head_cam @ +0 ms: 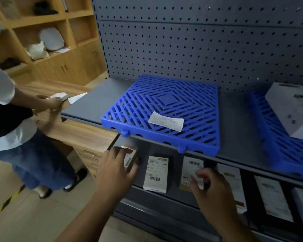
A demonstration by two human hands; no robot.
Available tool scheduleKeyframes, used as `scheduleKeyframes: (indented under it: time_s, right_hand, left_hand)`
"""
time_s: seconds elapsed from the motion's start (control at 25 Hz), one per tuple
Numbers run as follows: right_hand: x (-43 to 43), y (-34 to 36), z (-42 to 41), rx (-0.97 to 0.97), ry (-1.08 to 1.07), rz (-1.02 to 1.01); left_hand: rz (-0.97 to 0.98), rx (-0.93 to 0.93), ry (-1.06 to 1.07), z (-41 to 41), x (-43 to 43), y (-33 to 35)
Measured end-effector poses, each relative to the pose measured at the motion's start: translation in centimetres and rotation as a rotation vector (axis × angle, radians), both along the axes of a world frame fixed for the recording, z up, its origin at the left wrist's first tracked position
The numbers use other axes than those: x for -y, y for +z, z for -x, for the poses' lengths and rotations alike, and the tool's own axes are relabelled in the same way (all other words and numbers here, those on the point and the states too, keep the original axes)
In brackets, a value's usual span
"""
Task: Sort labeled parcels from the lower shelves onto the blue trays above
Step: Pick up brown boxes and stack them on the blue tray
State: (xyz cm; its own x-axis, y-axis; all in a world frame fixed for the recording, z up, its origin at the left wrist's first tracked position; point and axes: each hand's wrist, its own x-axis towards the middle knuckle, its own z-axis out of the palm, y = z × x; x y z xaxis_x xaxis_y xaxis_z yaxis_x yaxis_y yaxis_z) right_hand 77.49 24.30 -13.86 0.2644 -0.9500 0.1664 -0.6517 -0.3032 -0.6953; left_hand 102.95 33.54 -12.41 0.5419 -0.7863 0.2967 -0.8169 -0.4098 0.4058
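A grey pegboard panel is seen backing a grey shelving unit. To its left a wooden cabinet with open compartments is noted, some of them holding pale and dark items. A second person is stood at the left by a wooden bench, with a small white item held in both hands.

On the upper shelf a blue tray is set flush with the front edge, and a paper slip is laid near its front. A second blue tray at the right end is loaded with a white box.

On the lower shelf labelled parcels are laid in a row, partly shadowed by the upper shelf's front edge. The left parcel, at the left end, is gripped by the left hand, fingers over its top and thumb at its side. The middle parcel is untouched. The right hand is held with curled fingers at the near right corner of the third parcel; whether it is clamped cannot be told. Further parcels lie blurred to the right.
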Motion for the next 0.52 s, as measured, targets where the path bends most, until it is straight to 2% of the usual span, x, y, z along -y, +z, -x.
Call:
scheduleKeyframes:
  time_s: [0.16, 0.36, 0.52]
  right_hand:
    - [0.3, -1.7, -2.0, -0.068, -0.070, -0.034]
    - [-0.1, -3.5, -4.9, -0.139, -0.177, 0.018]
    - [1.2, -6.8, -5.2, -0.142, -0.350, -0.008]
  left_hand:
    - [-0.075, -0.039, -0.006, -2.0, 0.9, -2.5]
    - [-0.093, -0.103, -0.139, -5.8, 1.5, -4.7]
    - [-0.053, -0.239, -0.115, -9.4, 2.1, -8.8]
